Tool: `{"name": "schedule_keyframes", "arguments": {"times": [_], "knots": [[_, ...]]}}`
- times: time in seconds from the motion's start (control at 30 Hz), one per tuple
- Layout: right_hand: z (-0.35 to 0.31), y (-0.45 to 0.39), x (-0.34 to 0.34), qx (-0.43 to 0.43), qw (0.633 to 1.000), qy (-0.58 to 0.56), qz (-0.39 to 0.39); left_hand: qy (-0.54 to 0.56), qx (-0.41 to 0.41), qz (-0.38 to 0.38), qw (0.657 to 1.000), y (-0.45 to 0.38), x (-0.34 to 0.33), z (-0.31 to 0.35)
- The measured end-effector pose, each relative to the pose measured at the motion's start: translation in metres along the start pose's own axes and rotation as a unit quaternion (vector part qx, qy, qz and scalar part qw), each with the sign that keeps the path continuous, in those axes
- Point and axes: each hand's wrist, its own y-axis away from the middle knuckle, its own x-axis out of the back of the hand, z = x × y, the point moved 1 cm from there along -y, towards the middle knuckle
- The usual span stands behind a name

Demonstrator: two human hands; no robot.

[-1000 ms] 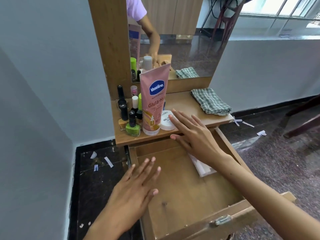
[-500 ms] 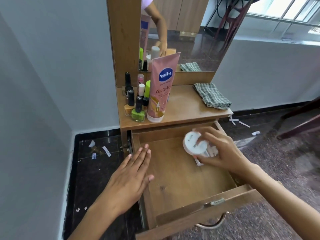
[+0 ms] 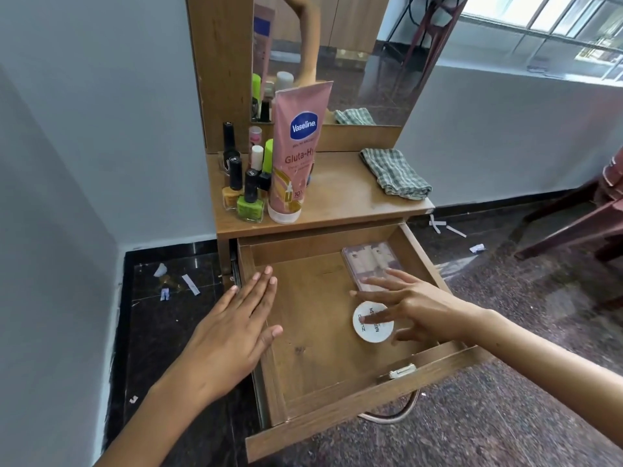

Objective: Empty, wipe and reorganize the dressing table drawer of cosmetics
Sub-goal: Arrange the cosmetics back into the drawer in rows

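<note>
A: Head view, only one. Where's your right hand [image 3: 416, 306]?

B: In the drawer [image 3: 435, 370], fingers spread wide and straight over the white jar [image 3: 373, 321]. One finger lies across the lid. Nothing gripped; the grip is open, just touching.

A: Jar's where?

B: Flat on the drawer floor, right side, near the front wall. Just behind it a clear palette case [image 3: 371, 262] sits in the back right corner. Jar and case look near each other; can't tell if they touch.

A: Left hand [image 3: 236, 323]?

B: Flat, fingers straight, resting on the left drawer wall. Holds nothing.

A: So the step, I'd judge, is restocking: jar set down, the rest to follow.

B: Agreed. Lift your fingers straight up off the lid so you don't drag the jar. Keep the left hand pressing the wall so the drawer doesn't slide.

A: Next?

B: The tube [image 3: 300, 153] and the polish bottles [image 3: 247, 193] stand on the tabletop [image 3: 350, 200], left end. Tube is tall, so lay it down in the bare left half. Take bottles one at a time; they're packed tight and could topple.

A: Cloth [image 3: 396, 173]?

B: Folded on the tabletop, right end. Leave it.
</note>
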Motion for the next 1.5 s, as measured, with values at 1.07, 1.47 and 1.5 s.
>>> {"name": "schedule_keyframes", "arguments": {"times": [1.07, 1.47, 1.5], "knots": [[-0.001, 0.030, 0.016, -0.135, 0.986, -0.005, -0.095, -0.033, -0.009, 0.039, 0.999, -0.004, -0.007, -0.005], [-0.007, 0.030, 0.019, -0.212, 0.955, -0.050, -0.200, -0.002, 0.007, -0.014, 1.000, -0.002, 0.002, -0.001], [-0.008, 0.030, 0.019, -0.215, 0.954, -0.050, -0.201, -0.004, 0.006, -0.017, 1.000, -0.002, 0.003, 0.000]]}}
